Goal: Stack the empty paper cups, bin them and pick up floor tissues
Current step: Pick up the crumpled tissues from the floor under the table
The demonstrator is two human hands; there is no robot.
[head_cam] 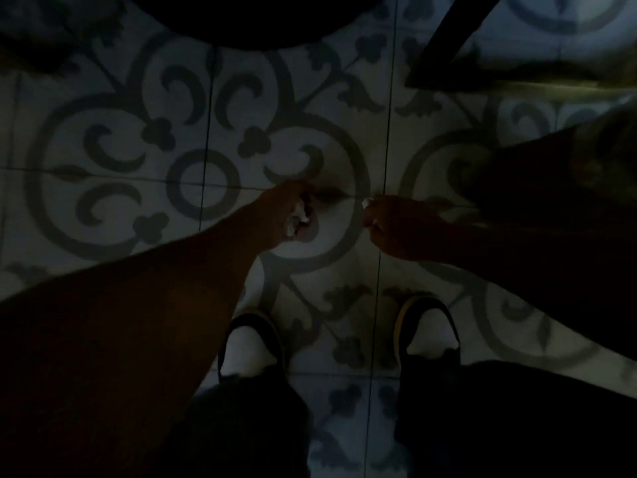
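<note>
Looks like last stage: left hand (293, 215) fisted on crumpled white tissue wad (297, 220), right hand (396, 225) pinching small white tissue scrap (367, 202), both low above the grey-patterned tile floor (138, 150); no cups or bin visible there.

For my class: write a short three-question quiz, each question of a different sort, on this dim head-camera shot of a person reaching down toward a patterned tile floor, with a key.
1. True or false: the left hand is closed around crumpled white tissue.
2. Multiple choice: the small white scrap at the right hand sits (A) at its fingertips, (B) under a shoe, (C) on the dark round object at the top.
3. Fill in: both hands hang over the patterned ____ floor, ahead of the two shoes.

Key
1. True.
2. A.
3. Tile.
</note>
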